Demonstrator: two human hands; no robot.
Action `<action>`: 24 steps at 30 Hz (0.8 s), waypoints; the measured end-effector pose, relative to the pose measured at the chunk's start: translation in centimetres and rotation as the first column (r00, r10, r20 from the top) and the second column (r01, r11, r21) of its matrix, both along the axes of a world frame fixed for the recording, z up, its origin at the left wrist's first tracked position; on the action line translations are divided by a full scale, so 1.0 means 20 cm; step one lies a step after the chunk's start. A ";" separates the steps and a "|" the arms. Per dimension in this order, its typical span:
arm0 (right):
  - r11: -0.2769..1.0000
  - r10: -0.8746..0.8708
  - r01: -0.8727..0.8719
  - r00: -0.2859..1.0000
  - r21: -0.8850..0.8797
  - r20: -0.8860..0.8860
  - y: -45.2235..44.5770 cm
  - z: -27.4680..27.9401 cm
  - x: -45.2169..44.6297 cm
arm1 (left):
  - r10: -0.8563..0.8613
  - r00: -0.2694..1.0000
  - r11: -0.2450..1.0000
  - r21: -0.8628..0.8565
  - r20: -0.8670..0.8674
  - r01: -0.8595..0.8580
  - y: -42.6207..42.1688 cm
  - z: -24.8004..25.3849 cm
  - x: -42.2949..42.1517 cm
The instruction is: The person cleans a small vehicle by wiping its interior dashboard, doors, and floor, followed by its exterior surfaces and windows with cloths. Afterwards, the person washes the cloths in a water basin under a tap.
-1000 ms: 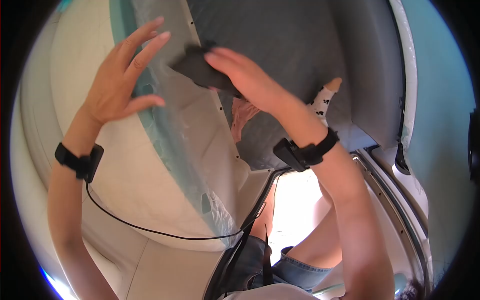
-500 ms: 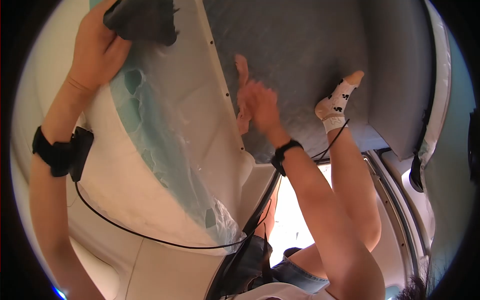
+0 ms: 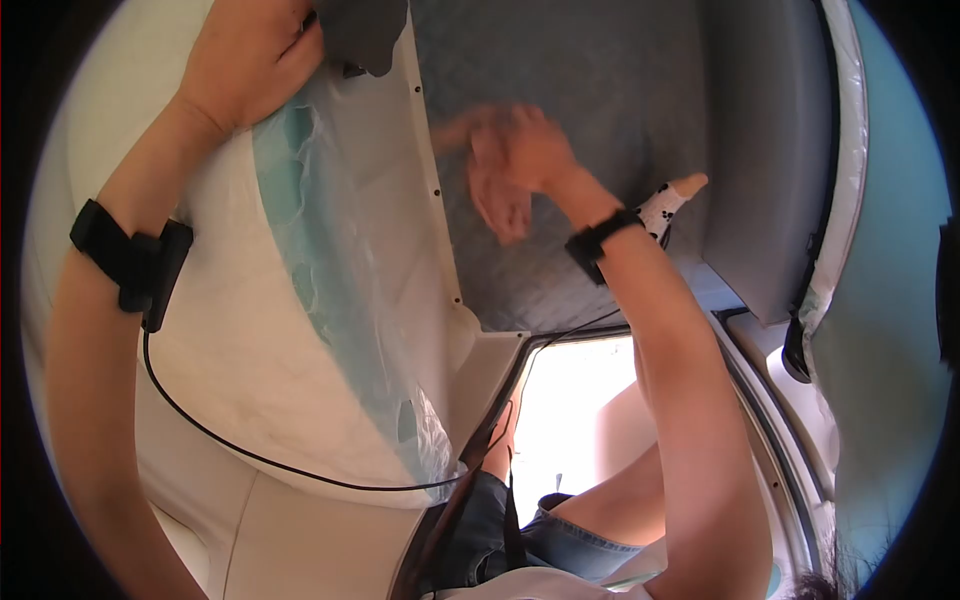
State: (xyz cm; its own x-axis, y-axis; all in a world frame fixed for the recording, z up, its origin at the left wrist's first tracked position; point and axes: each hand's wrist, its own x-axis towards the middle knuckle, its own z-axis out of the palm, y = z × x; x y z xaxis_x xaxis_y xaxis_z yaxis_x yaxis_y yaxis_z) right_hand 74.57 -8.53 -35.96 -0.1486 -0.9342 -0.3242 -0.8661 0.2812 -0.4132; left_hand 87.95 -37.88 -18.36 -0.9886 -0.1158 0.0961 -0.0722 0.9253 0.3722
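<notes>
My left hand is at the top left, its fingers closed on a dark grey cloth that hangs at the top edge. Below it lies the pale padded surface with torn plastic film along its side. Over the dark grey floor, my right hand, smeared by motion, has a crumpled pinkish cloth in its fingers. Each wrist wears a black strap.
A foot in a spotted sock rests on the dark floor. A grey panel stands at the right. A black cable runs from the left wrist strap across the pale surface. The bright door opening is below.
The dark cloth passed from my right hand to my left hand, which moved up. My right hand went to the pinkish cloth and has lifted it from the floor.
</notes>
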 end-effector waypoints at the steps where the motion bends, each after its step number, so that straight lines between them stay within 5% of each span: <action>1: 1.000 -0.009 0.009 1.000 -0.009 0.004 -0.04 -0.06 0.01 | -0.045 0.999 0.997 -0.062 -0.013 0.044 -0.02 -0.01 0.00; 3: 0.932 -0.144 0.077 0.975 -0.353 -0.169 -0.10 -0.22 0.07 | -0.078 0.996 0.992 -0.099 0.048 0.082 0.14 0.20 -0.07; 7: 0.934 -0.168 0.130 0.982 -0.332 -0.089 -0.01 -0.43 0.27 | -0.081 0.996 0.995 -0.051 0.043 0.083 0.26 0.30 -0.11; 10: 0.961 -0.137 0.196 0.950 -0.196 0.282 0.31 -0.46 0.46 | -0.116 0.993 0.993 -0.008 0.011 0.117 0.27 0.31 -0.13; 13: 0.962 -0.116 0.257 0.699 -0.096 0.706 0.70 -0.54 0.54 | -0.092 0.995 0.995 -0.039 0.044 0.093 0.28 0.32 -0.11; 14: 0.992 0.018 0.052 0.837 -0.112 0.547 0.75 -0.47 0.46 | -0.095 0.995 0.995 0.017 0.005 0.095 0.29 0.33 -0.10; 16: 0.939 0.340 -0.342 0.911 -0.034 0.234 0.81 -0.29 0.38 | -0.028 0.998 0.999 0.017 0.057 0.027 0.28 0.31 -0.09; 18: 0.999 0.042 -0.029 0.864 -0.034 0.501 0.27 0.08 -0.06 | 0.022 0.995 1.000 -0.006 0.101 -0.022 0.29 0.29 -0.11; 19: 0.929 0.030 0.027 0.989 -0.370 0.146 0.15 -0.09 -0.22 | -0.023 0.999 0.999 -0.031 0.050 0.024 0.29 0.29 -0.12; 20: 0.908 -0.271 0.304 0.951 -0.290 0.149 0.01 -0.08 -0.35 | -0.067 0.998 0.996 -0.063 0.002 0.067 0.28 0.29 -0.11; 21: 0.882 -0.311 0.269 0.949 -0.387 -0.049 -0.09 -0.15 -0.48 | -0.061 0.998 0.995 -0.073 0.007 0.061 0.27 0.29 -0.10; 24: 0.807 -0.459 0.335 0.874 -0.486 -0.161 0.01 -0.47 -0.53 | -0.069 0.995 0.998 0.005 0.069 0.069 0.26 0.28 -0.09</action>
